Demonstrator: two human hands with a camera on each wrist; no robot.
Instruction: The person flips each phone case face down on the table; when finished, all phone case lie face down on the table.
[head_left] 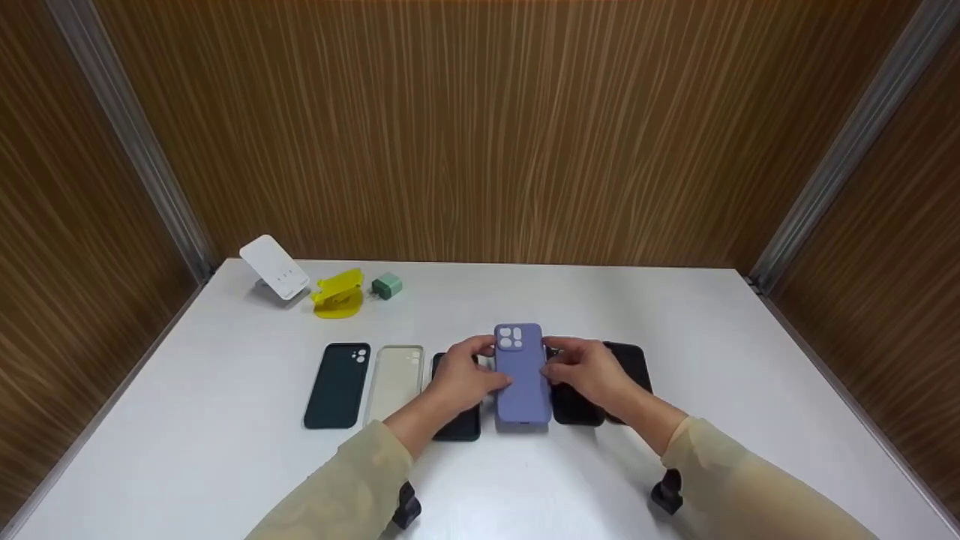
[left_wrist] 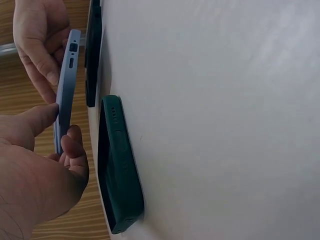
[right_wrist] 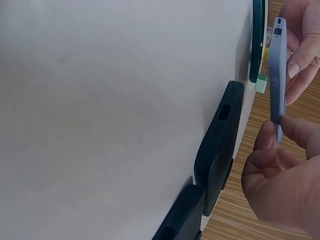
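Observation:
A lavender phone case (head_left: 525,394) with camera cutouts at its top end is gripped from both sides. My left hand (head_left: 459,381) pinches its left edge between thumb and fingers. On the opposite edge, my right hand (head_left: 591,371) pinches it the same way. Both wrist views show the lavender case (left_wrist: 66,92) raised off the table, its port end facing the camera. Under my left hand lies a dark phone case (head_left: 463,429), partly covered. A black phone case (head_left: 576,409) lies below my right hand, with another black case (head_left: 630,364) beside it, half hidden by that hand.
Left of my hands, a dark green phone case (head_left: 337,386) and a pale, clear-looking case (head_left: 394,382) continue the row. Farther back on the white table (head_left: 600,300) stand a white phone stand (head_left: 274,266), a yellow folding stand (head_left: 338,296) and a mint green charger plug (head_left: 387,286).

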